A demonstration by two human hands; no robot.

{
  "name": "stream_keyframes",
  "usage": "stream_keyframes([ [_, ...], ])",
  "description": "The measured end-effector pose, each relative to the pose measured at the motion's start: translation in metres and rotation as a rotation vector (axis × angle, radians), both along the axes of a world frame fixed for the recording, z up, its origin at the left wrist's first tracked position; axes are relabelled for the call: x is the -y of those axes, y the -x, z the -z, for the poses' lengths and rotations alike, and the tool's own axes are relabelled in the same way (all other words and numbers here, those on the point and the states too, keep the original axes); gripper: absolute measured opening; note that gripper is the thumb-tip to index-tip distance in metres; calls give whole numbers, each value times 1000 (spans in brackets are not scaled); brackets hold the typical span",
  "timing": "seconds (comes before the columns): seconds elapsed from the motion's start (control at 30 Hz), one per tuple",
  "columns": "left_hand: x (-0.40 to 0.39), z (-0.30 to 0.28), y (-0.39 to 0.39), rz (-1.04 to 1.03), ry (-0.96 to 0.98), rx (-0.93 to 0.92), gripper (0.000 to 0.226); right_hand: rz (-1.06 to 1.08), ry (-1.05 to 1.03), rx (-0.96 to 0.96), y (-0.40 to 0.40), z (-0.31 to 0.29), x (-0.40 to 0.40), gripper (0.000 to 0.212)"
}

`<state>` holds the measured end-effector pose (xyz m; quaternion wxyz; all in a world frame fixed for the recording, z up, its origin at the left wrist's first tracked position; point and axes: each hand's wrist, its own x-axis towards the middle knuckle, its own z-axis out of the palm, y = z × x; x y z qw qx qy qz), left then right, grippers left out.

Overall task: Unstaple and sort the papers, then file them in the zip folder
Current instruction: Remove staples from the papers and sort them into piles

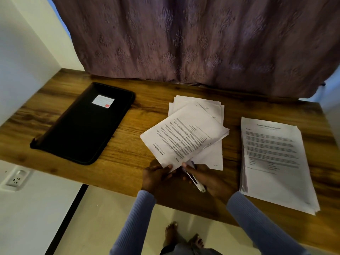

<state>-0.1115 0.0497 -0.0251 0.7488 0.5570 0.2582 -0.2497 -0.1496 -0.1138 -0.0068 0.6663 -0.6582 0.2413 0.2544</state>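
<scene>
A stapled set of printed papers (184, 137) is held tilted above the wooden table (128, 144), its near corner pinched by my left hand (156, 176). My right hand (207, 179) grips a slim white staple remover (195, 180) with its tip at that same corner. Under the held set lies a loose pile of white papers (202, 107). A thicker stack of printed papers (272, 162) lies flat at the right. The black zip folder (82, 126) with a white label lies closed at the left.
A purple patterned curtain (184, 43) hangs along the table's far edge. A white wall (22, 52) bounds the left side, with a wall socket (17, 178) below the tabletop. My bare feet (184, 236) stand on the pale floor under the near edge.
</scene>
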Motion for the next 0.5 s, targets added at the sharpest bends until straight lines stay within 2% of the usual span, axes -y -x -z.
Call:
stream_keyframes([
  [0.1, 0, -1, -1, -15, -2, -4, 28, 76, -127, -78, -2, 4, 1, 45],
  [0.23, 1, -4, -1, 8, -66, -7, 25, 164, -262, -33, 1, 7, 2, 31],
  [0.4, 0, -4, 0, 13, -95, -15, 20, 165, -213, -65, 1, 6, -6, 47],
  [0.5, 0, -7, 3, -17, -40, -11, 17, 168, -201, -71, 1, 4, -11, 43],
])
